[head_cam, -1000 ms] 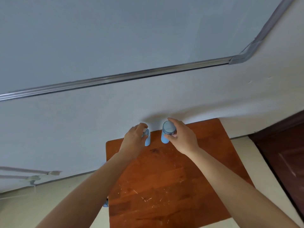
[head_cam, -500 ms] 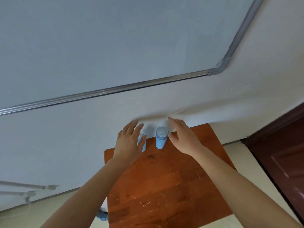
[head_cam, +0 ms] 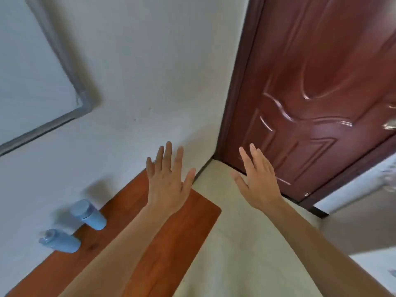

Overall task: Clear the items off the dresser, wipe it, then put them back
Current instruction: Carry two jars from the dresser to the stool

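Two pale blue bottles are standing side by side at the dresser's [head_cam: 184, 232] back edge: a flat-capped bottle [head_cam: 89, 215] and a narrower-topped bottle [head_cam: 60, 241] (blurred). Well right of them, the left hand [head_cam: 167, 185] over the dresser and the right hand [head_cam: 259, 183] past its right edge are hovering, fingers spread, empty.

Blue containers: quantity 2. The upper blue container [head_cam: 89, 215] is at the lower left of the frame. The lower blue container [head_cam: 60, 241] is just below and left of it. Each has one cap of the same blue.

Desk [head_cam: 197, 217]: quantity 1. It has a red-brown wooden top and runs from the bottom left edge toward the centre.

Hands: quantity 2. The left hand [head_cam: 167, 185] is at the centre, with five fingers [head_cam: 168, 155] countable. The right hand [head_cam: 257, 183] is right of centre, with one thumb and at least three fingers countable; the rest overlap.

Forearms: quantity 2, lower half of the frame.

Door [head_cam: 321, 82]: quantity 1, upper right.

Framed panel [head_cam: 21, 71]: quantity 1, upper left.
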